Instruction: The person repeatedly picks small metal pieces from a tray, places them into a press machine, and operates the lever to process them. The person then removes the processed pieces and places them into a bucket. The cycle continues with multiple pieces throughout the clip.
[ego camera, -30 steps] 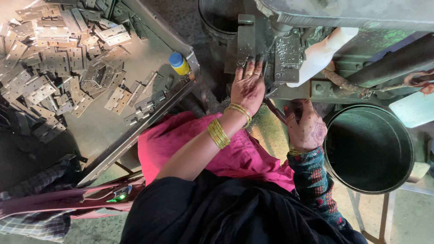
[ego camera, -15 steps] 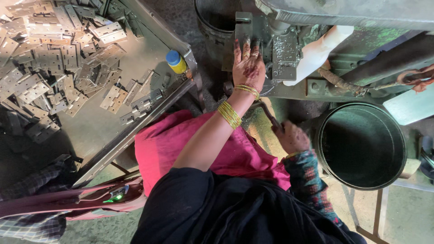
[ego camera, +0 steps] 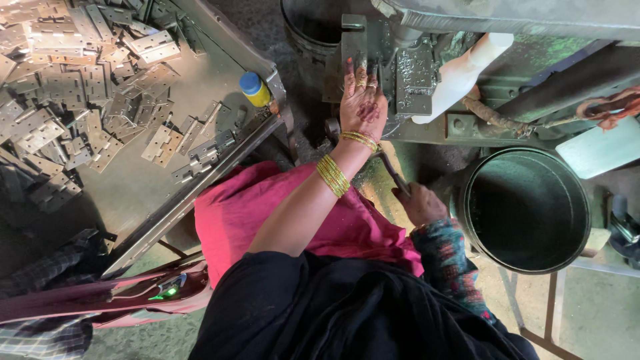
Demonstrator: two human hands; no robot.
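Single head view, looking steeply down, close over lap and press.

The left hand [ego camera: 362, 100] lies flat, fingers spread, on the metal press block [ego camera: 400, 63]. The right hand [ego camera: 421, 203] grips a thin rod [ego camera: 392, 172] beside the dark round bin [ego camera: 527, 210].

- The left hand [ego camera: 362, 100] lies flat on the press [ego camera: 413, 73], fingers spread; whatever sits under its fingertips is covered.
- The right hand [ego camera: 421, 203] is closed around a thin rod [ego camera: 392, 170]; the rod's lower end is hidden in the fist.
- The pile of hinges [ego camera: 73, 87] on the bench [ego camera: 133, 193] runs off the top and left edges.
- The bucket [ego camera: 527, 210] is too dark inside to see its contents.
- The press is cut off at the top edge.
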